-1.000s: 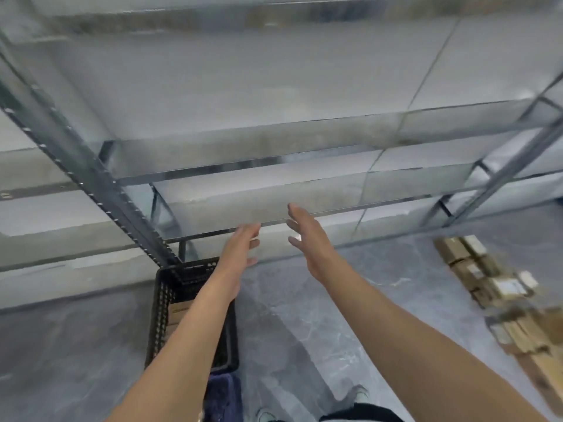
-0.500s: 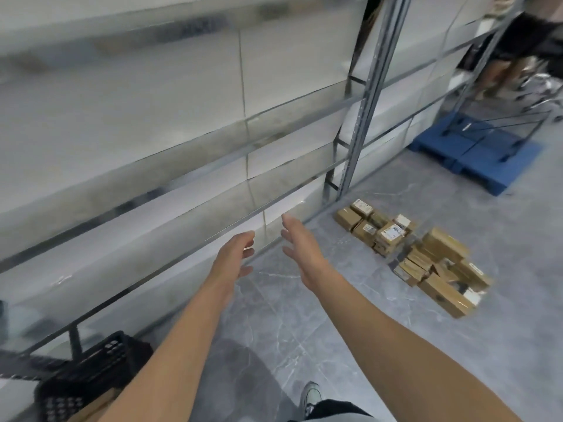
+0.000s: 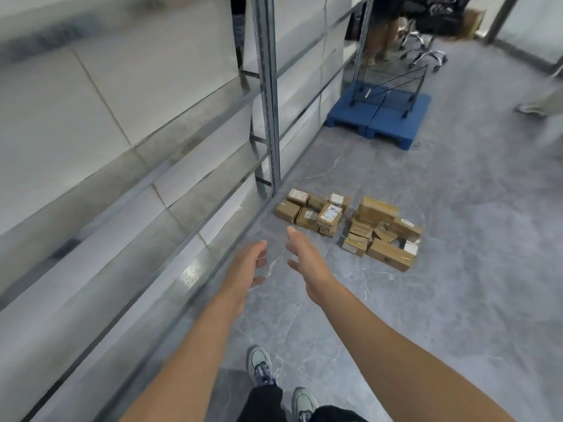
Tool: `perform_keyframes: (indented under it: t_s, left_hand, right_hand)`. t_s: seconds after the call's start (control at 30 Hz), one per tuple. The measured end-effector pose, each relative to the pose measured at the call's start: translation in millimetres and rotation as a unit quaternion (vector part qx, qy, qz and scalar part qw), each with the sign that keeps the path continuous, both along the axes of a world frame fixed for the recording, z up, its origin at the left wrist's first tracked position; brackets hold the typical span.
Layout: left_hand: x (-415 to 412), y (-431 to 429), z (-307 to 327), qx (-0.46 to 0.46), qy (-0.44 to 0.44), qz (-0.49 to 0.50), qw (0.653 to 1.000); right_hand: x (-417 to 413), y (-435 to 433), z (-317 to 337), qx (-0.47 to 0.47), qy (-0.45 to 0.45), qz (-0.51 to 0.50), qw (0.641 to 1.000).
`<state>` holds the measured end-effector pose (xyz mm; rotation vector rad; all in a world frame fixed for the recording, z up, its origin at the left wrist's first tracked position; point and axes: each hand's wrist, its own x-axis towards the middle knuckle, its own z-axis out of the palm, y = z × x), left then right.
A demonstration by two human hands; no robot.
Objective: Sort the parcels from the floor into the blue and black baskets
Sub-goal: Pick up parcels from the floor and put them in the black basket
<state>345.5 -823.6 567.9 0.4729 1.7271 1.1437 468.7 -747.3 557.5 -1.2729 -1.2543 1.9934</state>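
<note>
**Head swung right; parcels now lie ahead of both hands**

Since 0.5 s ago the view has turned further right along the rack. The parcels [image 3: 350,226] now sit nearer the middle of the frame, and the blue pallet [image 3: 380,120] shows in full. Hand posture is unchanged.

Nearest: two pale shoes [image 3: 259,363] and dark trouser legs on the grey marbled floor [image 3: 457,300]. Both bare forearms reach forward.

Left hand [image 3: 248,266]: fingers relaxed and slightly bent, holding nothing. Right hand [image 3: 304,260]: fingers nearly straight, palm turned inward, holding nothing. The hands are close together but apart, both in the air above the floor.

Only bare floor lies between the hands and the parcels. The parcels are brown cartons, some with white labels, lying on the floor in two touching clusters just beyond the right fingertips.

The metal rack [image 3: 268,95] runs along the left side. Its upright post stands just behind the left cluster, and its lowest rail passes beside the left hand.

Farther off, the blue pallet lies against the rack with a black wire frame [image 3: 390,83] standing on it. Behind that are a swivel chair base [image 3: 423,53] and another person's legs [image 3: 377,35]. A blurred foot [image 3: 536,105] shows at the right edge.
</note>
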Motion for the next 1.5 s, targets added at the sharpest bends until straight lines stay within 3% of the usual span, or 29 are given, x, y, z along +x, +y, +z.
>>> perform_keyframes:
  t_s: [0.5, 0.77, 1.07, 1.5]
  left_hand:
    - [-58.4, 177.4, -58.2, -0.036, -0.046, -0.147, 0.987]
    - [-59.2, 231.2, -81.9, -0.072, -0.057, -0.212, 0.973]
    - [-56.4, 308.4, -108.7, -0.125, -0.044, -0.213, 0.968]
    - [-12.2, 501.9, -181.5, -0.213, -0.036, -0.193, 0.957]
  right_hand:
    - [-32.9, 121.9, -32.9, -0.035, -0.075, -0.16, 0.984]
    - [-27.3, 163.7, -52.9, -0.054, -0.087, -0.212, 0.972]
    - [-19.0, 253.7, -101.6, -0.091, -0.084, -0.218, 0.968]
    - [38.9, 447.2, -200.9, -0.187, -0.117, -0.212, 0.952]
